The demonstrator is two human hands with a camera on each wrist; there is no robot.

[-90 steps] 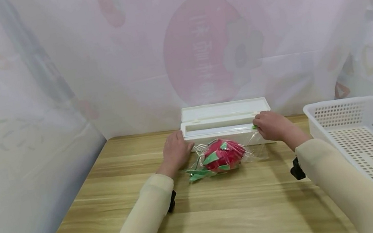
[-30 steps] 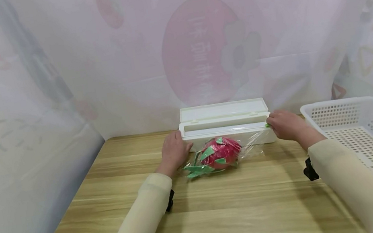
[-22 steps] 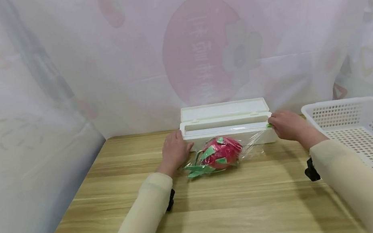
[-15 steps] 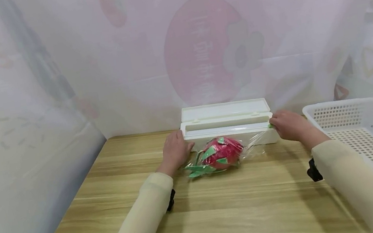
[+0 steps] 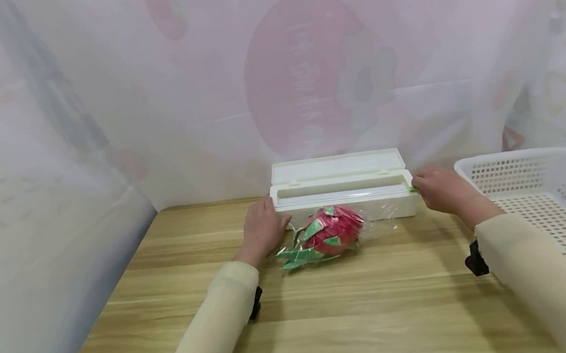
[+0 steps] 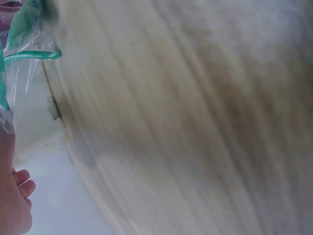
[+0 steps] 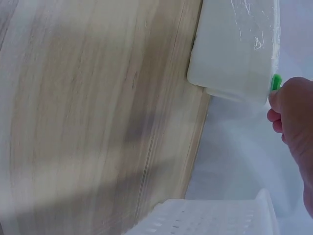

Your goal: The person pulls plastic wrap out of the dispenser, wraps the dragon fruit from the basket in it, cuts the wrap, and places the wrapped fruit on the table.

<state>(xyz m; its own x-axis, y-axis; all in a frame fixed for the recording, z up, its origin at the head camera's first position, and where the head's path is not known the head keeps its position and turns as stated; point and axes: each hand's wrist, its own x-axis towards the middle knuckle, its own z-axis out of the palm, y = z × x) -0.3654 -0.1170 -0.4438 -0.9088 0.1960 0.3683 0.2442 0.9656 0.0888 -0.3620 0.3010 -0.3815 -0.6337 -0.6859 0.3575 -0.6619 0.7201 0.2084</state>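
A: While I log this remotely, item one: a long white plastic cling-film dispenser box (image 5: pixel 339 191) at the back of the wooden counter (image 5: pixel 338 316), lid tipped open, long axis running left to right across my view.

B: And the hands?

A: One at each end of that axis. The left hand (image 5: pixel 262 229) rests against the box's left end, fingers loosely curled; I cannot tell whether it grips anything. The right hand (image 5: pixel 437 189) is at the right end, its fingers (image 7: pixel 277 100) pinching a small green slider tab (image 7: pixel 276 82) on the box's front edge. That tab lies just left of the right fingertips, so the right hand is the nearer one.

B: Item two?

A: A pink-red dragon fruit with green scales (image 5: pixel 328 234), lying on the counter just in front of the box, between the hands, nearer the left. A clear sheet of cling film (image 5: pixel 379 224) drapes over it, running back towards the box.

B: Containers?

A: A white perforated plastic basket (image 5: pixel 555 207) at the right edge, near the right forearm; nothing shows inside it. Inside the dispenser I cannot make out the roll.
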